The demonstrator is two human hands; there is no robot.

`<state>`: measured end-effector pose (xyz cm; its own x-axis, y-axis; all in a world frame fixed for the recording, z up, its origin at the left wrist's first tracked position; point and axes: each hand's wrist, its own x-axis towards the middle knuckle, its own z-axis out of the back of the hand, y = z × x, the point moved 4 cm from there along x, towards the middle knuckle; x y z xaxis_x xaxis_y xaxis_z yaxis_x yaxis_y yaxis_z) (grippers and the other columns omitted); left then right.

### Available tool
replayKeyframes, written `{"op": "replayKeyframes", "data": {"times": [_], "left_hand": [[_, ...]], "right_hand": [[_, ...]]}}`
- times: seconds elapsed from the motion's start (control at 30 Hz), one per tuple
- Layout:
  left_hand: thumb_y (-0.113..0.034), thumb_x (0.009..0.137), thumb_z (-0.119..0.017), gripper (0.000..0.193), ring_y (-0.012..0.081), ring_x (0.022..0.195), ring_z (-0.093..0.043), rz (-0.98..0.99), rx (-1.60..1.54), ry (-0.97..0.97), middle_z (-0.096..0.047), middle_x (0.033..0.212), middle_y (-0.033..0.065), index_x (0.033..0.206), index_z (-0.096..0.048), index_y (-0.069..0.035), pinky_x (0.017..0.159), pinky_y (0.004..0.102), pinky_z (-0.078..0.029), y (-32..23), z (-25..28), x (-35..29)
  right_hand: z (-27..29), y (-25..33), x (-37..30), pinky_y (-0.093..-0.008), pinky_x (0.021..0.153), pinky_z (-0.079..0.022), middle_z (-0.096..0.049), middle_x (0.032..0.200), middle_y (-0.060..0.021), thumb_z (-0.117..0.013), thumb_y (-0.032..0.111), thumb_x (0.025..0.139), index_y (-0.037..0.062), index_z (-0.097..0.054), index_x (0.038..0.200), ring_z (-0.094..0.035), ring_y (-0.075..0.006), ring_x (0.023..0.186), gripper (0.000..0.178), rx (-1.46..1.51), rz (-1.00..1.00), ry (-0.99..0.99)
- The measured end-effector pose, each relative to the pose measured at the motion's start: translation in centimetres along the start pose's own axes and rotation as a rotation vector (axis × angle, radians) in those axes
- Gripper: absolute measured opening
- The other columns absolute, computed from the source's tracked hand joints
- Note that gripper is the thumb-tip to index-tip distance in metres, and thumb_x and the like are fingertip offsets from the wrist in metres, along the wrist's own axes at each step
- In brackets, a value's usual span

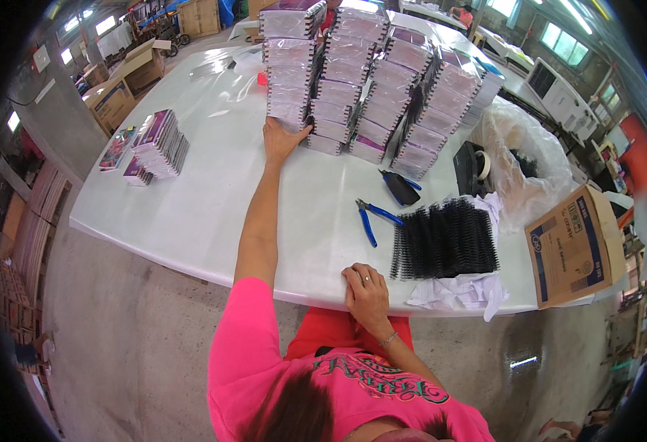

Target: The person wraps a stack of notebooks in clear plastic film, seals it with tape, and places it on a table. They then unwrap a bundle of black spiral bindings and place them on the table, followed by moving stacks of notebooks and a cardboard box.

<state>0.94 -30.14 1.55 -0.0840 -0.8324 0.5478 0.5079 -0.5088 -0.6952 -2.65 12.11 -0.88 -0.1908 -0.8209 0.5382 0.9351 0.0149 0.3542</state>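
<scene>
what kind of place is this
Probably a small bookbinding or printing workshop: tall stacks of coil-bound notebooks stand on a white table, with a pile of black binding coils and blue-handled pliers on it too.

White table: booklet stacks, pliers, bag, carton; crumpled paper, seemingly under black coils.

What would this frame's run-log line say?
left hand: touching near end of leftmost tall stack | right hand: at near edge of table | right-hand surroundings: black coils, open blue pliers
</scene>
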Motion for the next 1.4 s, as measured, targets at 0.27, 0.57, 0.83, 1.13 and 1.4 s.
{"op": "replayKeyframes", "data": {"times": [0.27,0.57,0.83,1.13,1.4], "left_hand": [[-0.055,0.056,-0.085,0.102,0.0434,0.109,-0.050,0.065,0.005,-0.027,-0.052,0.113,0.0265,0.118,-0.039,0.012,0.094,0.0493,-0.043,-0.3,0.4,-0.3],[-0.055,0.056,-0.085,0.102,0.0418,0.112,-0.051,0.050,-0.019,-0.079,-0.053,0.114,0.0259,0.120,-0.039,0.008,0.092,0.0471,-0.044,-0.4,0.9,-0.3],[-0.057,0.055,-0.085,0.100,0.0413,0.109,-0.053,0.118,-0.014,-0.142,-0.052,0.114,0.0256,0.116,-0.040,0.008,0.090,0.0467,-0.046,0.2,0.5,-0.1],[-0.055,0.056,-0.085,0.097,0.0411,0.107,-0.053,0.086,-0.008,-0.249,-0.050,0.110,0.0246,0.113,-0.039,0.009,0.090,0.0465,-0.045,0.2,-0.3,-0.1],[-0.053,0.057,-0.086,0.105,0.0423,0.112,-0.050,0.097,0.003,-0.222,-0.048,0.117,0.0269,0.122,-0.035,0.013,0.094,0.0455,-0.044,0.4,-1.0,0.0]], "right_hand": [[0.0,0.1,0.0,-0.0379,0.085,-0.046,-0.059,0.103,-0.0068,-0.064,0.002,0.074,0.0082,-0.061,0.101,-0.058,-0.0259,0.101,0.027,-0.010,0.011,-0.011],[-0.2,-0.1,-0.2,-0.0378,0.086,-0.046,-0.059,0.106,-0.0070,-0.064,0.004,0.072,0.0081,-0.060,0.103,-0.058,-0.0256,0.104,0.031,-0.022,0.009,0.016],[-0.1,0.1,-0.1,-0.0378,0.087,-0.046,-0.059,0.106,-0.0071,-0.063,0.004,0.073,0.0080,-0.060,0.103,-0.058,-0.0258,0.104,0.031,-0.010,0.013,0.005],[-0.3,-0.2,-0.2,-0.0376,0.087,-0.046,-0.059,0.106,-0.0070,-0.063,0.003,0.073,0.0084,-0.060,0.104,-0.058,-0.0258,0.104,0.032,-0.018,0.003,0.014],[-0.3,-0.2,-0.2,-0.0377,0.088,-0.046,-0.059,0.107,-0.0068,-0.064,0.003,0.072,0.0088,-0.060,0.104,-0.058,-0.0255,0.105,0.033,-0.020,-0.009,0.026]]}}
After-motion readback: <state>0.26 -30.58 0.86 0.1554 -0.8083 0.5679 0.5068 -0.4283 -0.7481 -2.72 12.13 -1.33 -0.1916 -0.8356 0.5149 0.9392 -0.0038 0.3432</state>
